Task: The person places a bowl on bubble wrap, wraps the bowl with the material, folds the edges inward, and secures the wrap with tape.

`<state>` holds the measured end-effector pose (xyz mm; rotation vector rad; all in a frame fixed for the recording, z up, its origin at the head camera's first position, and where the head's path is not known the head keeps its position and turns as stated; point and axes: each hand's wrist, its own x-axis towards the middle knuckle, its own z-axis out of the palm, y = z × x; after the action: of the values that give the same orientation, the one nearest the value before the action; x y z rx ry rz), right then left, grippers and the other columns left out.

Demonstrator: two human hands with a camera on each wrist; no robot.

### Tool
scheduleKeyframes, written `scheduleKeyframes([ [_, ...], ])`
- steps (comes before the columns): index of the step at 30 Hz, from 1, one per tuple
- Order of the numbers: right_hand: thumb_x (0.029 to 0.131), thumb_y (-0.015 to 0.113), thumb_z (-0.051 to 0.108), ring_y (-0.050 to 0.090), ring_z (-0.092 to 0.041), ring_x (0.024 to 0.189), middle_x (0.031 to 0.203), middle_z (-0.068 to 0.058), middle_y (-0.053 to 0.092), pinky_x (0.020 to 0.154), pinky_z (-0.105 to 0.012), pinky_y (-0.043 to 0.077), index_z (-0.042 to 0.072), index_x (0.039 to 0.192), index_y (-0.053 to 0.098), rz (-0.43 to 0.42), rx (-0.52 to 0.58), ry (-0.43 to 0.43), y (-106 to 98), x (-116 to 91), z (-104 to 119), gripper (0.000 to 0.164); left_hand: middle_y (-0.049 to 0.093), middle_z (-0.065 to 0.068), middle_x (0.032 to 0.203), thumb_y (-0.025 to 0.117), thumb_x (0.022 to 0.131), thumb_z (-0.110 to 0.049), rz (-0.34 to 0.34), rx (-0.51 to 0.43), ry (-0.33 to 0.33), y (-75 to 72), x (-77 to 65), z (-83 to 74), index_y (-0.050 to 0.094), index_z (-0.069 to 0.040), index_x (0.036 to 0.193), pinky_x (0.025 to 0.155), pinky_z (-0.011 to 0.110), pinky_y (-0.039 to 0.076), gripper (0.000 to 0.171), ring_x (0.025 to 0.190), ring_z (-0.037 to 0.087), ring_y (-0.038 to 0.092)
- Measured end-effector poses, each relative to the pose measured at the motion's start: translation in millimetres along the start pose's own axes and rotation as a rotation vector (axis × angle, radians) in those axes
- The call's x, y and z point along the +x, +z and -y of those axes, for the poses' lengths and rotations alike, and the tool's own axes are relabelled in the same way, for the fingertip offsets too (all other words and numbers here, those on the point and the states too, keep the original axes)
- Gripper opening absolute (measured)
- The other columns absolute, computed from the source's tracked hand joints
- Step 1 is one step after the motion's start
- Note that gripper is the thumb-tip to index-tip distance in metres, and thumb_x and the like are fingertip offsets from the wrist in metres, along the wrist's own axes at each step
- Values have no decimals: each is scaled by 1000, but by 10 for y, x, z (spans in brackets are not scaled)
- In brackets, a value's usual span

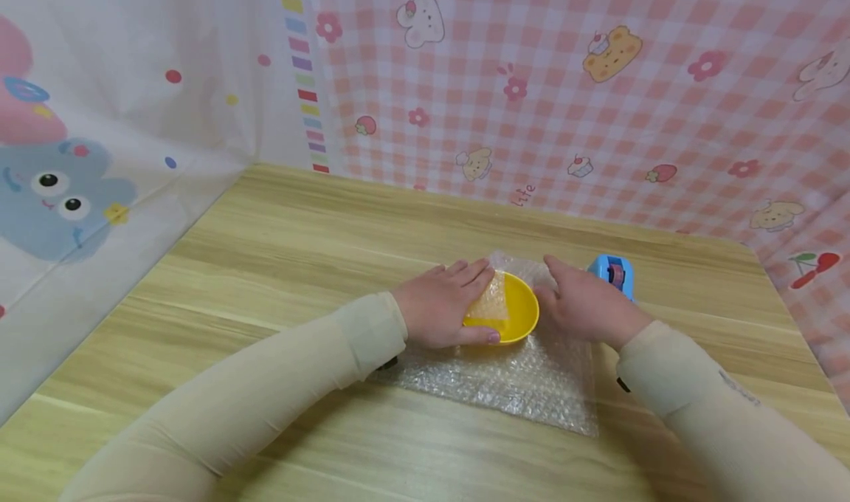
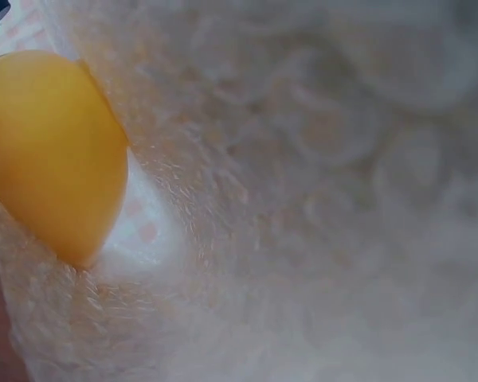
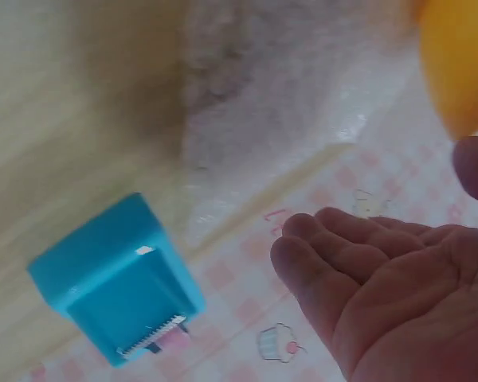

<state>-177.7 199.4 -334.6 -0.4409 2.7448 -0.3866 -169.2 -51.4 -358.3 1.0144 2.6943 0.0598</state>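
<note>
A yellow bowl [image 1: 522,311] sits on a sheet of bubble wrap [image 1: 524,384], one flap of which is folded over its left side and into it. My left hand [image 1: 434,306] lies over that flap with fingers extended, its thumb at the near rim. In the left wrist view, bubble wrap fills most of the picture beside the yellow bowl [image 2: 56,151]. To the right of the bowl, my right hand [image 1: 587,303] holds nothing; its fingers are straight, as the right wrist view shows with the palm [image 3: 430,310] visible.
A blue tape dispenser [image 1: 614,272] stands just behind my right hand, its toothed cutter [image 3: 151,336] visible in the right wrist view. The wooden table [image 1: 265,266] meets a pink checked cloth [image 1: 544,103] at the back and a white printed cloth [image 1: 166,118] at the left.
</note>
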Motion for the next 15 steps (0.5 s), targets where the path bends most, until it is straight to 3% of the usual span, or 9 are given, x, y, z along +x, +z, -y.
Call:
scheduleKeyframes([
  [6, 114, 40, 24, 51, -50, 142, 156, -33, 47, 113, -65, 44, -5, 163, 27, -28, -3, 62, 23, 113, -91, 58, 2, 5, 179, 34, 99, -82, 12, 9, -10, -1, -4, -4, 6, -12, 171, 131, 54, 22, 104, 164, 34, 17],
  [15, 113, 39, 26, 45, -50, 146, 160, -33, 42, 114, -67, 41, -4, 165, 17, 40, 11, 132, 70, 211, -135, 64, 2, 4, 179, 32, 98, -83, 19, 21, -21, -6, -5, -21, 6, -12, 171, 131, 54, 21, 105, 164, 34, 16],
])
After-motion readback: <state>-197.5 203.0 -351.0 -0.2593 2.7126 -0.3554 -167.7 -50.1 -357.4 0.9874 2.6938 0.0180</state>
